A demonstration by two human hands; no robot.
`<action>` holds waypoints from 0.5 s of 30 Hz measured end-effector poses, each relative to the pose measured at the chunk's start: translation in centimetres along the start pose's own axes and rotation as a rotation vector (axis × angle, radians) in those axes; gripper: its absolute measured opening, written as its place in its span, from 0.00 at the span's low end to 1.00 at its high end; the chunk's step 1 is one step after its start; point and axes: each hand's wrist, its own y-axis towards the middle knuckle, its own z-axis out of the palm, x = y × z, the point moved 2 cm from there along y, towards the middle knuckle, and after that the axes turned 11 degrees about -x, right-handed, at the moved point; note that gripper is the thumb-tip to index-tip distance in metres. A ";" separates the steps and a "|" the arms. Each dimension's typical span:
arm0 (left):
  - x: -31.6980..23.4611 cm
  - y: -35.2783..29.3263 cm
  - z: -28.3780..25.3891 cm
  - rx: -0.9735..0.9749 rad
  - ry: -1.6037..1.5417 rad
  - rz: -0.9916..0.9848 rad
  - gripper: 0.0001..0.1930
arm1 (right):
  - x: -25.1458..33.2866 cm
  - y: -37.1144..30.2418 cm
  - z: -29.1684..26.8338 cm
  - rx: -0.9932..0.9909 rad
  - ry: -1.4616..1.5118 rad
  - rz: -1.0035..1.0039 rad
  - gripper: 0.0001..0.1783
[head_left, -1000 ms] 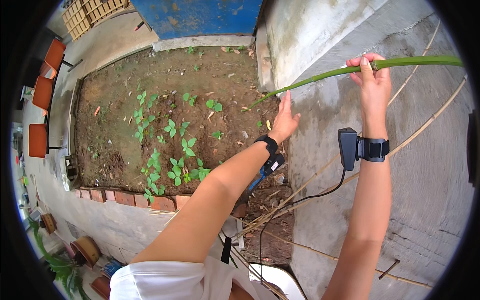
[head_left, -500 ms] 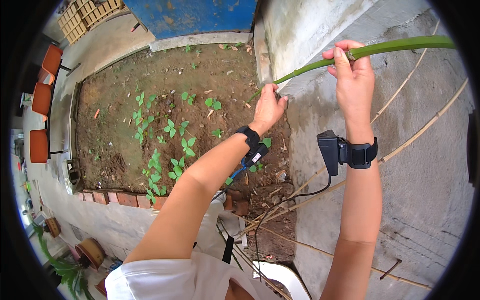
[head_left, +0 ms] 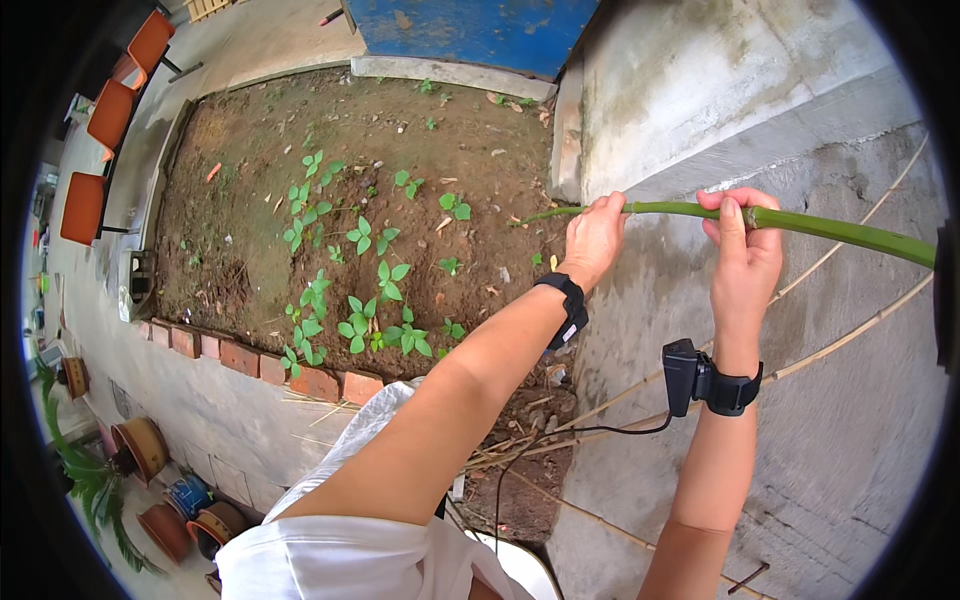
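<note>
One green stalk (head_left: pixel 850 230): is stretching from above the soil (head_left: pixel 390 130) to above the concrete (head_left: pixel 850 420), tip pointing left.
Left hand (head_left: pixel 597 240): is clasping the thin part, probably steadying it.
Right hand (head_left: pixel 745 240): is pinching it beside a joint, likely supporting the thicker, heavier end.

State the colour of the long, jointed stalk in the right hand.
The long, jointed stalk is green; head view shows it best.

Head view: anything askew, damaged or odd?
Blue panel: brownish blotches, possibly worn paint. Small orange scrap on soil, left of seedlings: looks like litter. Green stalk in left hand and right hand: no visible break.
</note>
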 end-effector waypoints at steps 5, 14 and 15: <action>1.0 0.1 -0.6 0.051 0.084 0.127 0.06 | 0.1 0.0 0.7 0.013 -0.014 0.054 0.09; 2.8 -0.3 0.1 0.068 0.058 0.173 0.07 | -2.2 -0.1 3.3 0.009 0.420 0.105 0.24; 3.1 -0.2 0.1 0.057 0.037 0.178 0.07 | -2.3 -0.2 3.8 0.011 0.421 0.107 0.24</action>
